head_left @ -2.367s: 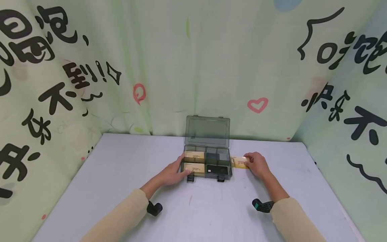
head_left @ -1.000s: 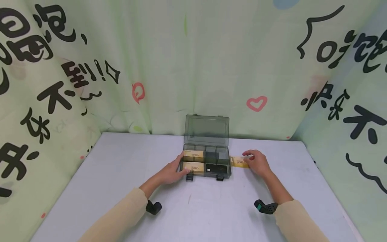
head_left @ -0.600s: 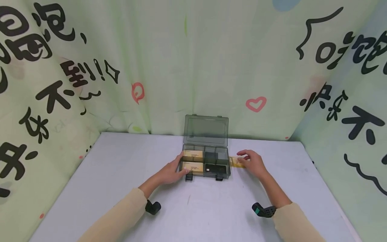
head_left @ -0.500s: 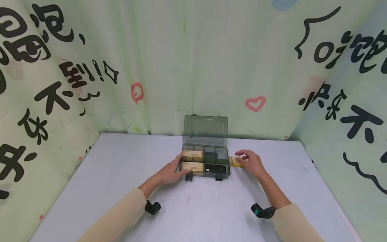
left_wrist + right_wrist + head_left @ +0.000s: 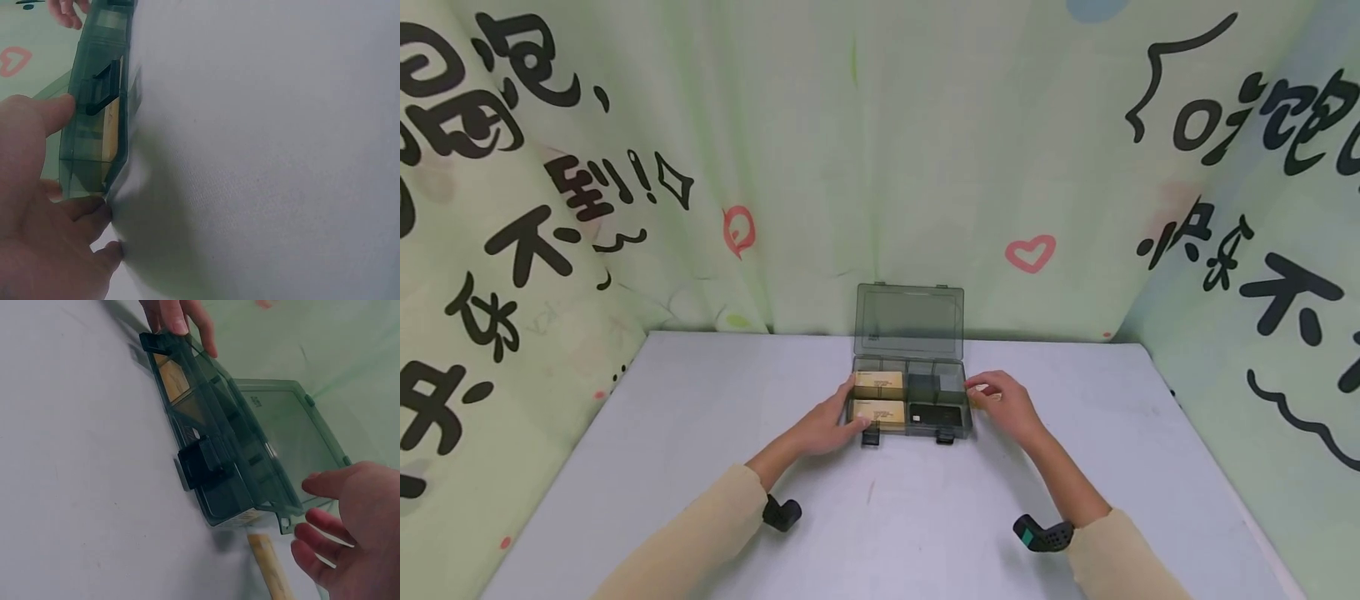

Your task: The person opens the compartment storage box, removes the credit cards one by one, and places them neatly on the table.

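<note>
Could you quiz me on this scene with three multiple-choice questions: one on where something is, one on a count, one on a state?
1. Where does the loose tan packet lie?
A. on the table just outside the box's right end
B. inside the raised lid
C. under the left hand

2. How many tan packets already sit inside the compartment box?
A. none
B. two
C. five

3. How does the box's lid stand?
A. shut and latched
B. taken off and flat on the table
C. open, standing up at the back

Answers:
1 A: the right wrist view shows it on the table beside the box, under the right hand.
2 B: the head view shows two, stacked front to back in the left section, by the left hand.
3 C: the lid rises behind the compartments, still hinged.
</note>
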{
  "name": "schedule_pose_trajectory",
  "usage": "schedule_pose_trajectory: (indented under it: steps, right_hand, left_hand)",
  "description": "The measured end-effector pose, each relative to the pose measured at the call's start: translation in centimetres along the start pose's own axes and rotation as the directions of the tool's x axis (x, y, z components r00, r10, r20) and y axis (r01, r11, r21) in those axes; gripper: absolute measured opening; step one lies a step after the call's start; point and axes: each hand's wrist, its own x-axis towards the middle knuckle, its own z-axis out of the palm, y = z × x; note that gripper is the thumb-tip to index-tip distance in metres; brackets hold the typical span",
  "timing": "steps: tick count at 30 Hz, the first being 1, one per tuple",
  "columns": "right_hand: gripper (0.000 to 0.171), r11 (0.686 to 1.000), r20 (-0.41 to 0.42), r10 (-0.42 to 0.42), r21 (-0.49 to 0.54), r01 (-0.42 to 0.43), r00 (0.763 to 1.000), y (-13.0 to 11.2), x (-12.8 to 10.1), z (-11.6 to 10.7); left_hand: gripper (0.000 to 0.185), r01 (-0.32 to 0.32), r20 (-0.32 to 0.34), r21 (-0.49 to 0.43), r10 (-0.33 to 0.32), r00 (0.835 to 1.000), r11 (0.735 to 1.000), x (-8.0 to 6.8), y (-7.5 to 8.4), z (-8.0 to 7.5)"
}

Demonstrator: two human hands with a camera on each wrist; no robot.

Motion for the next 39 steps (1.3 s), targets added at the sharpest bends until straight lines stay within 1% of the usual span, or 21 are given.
schedule_pose_trajectory:
  steps: [4, 10, 20, 30, 35, 39]
  right_hand:
    - [0.018, 1.0, -0.015, -0.025, 0.001, 0.025, 1.0, -0.3, -0.2, 0.5]
    - [0.017, 0.999, -0.002, -0.034, 0.013, 0.034, 0.999, -0.2, -0.1, 1.0]
    - [0.017, 1.0, -0.02, -0.004, -0.004, 0.004, 1.0, -0.1, 0.1, 1.2]
    - [0.02, 0.999, 0.036, 0.03, -0.015, -0.03, 0.999, -0.3, 0.1, 1.8]
    - [0.021, 0.998, 0.074, 0.029, -0.059, -0.025, 0.997, -0.2, 0.1, 2.2]
    - [0.023, 0.996, 0.111, 0.01, -0.084, -0.001, 0.994, 0.0, 0.0, 2.6]
  left_hand:
    - [0.082, 0.007, -0.003, 0.0, -0.007, 1.0, 1.0, -0.1, 0.1, 0.1]
    - [0.081, 0.01, -0.008, 0.001, -0.01, 1.0, 1.0, -0.2, 0.3, 0.0]
    - [0.081, 0.003, -0.012, -0.003, -0.003, 1.0, 1.0, -0.1, 0.2, 0.0]
    - [0.082, 0.011, -0.009, -0.006, -0.011, 1.0, 1.0, -0.2, 0.2, 0.0]
    - [0.082, 0.009, -0.004, -0.005, -0.009, 1.0, 1.0, -0.2, 0.2, 0.0]
    - [0.083, 0.008, 0.0, -0.002, -0.008, 1.0, 1.0, -0.1, 0.1, 0.1]
